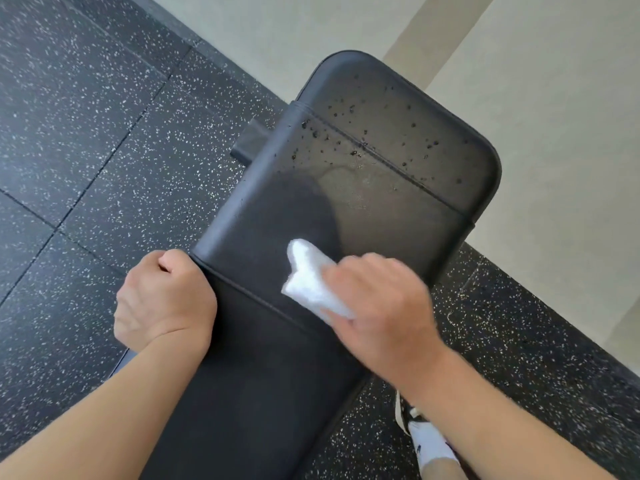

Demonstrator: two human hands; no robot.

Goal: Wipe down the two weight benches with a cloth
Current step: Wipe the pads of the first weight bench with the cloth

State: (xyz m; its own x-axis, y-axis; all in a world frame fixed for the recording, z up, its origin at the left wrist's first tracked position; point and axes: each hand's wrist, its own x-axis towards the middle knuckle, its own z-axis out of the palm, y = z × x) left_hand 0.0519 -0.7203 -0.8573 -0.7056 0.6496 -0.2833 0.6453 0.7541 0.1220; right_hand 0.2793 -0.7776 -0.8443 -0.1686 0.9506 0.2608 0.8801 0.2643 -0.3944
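A view from above shows a black padded bench (363, 209) running from the bottom centre of the frame up toward the upper right, its long axis on that diagonal. The right hand (384, 306), at centre right, presses a folded white cloth (311, 278) flat on the pad; the fingers lie over the cloth and curl round its near edge, so this grip has hold of the cloth and nothing else. The left hand (162, 299), at centre left, is closed round the bench's left edge, steadying it.

The part that appears unwiped lies up and to the right of the cloth: dark specks (367, 133) dot the far end of the pad around a cross seam, with a faint damp-looking smear just below them. The right hand is the nearer one to that patch. A stroke along the long axis would probably reach it.

The far end of the bench is rounded and stops near a pale wall (554, 98) at upper right. Speckled rubber floor (86, 150) lies open on the left. A white shoe (429, 441) shows at lower right. No second bench is in view.
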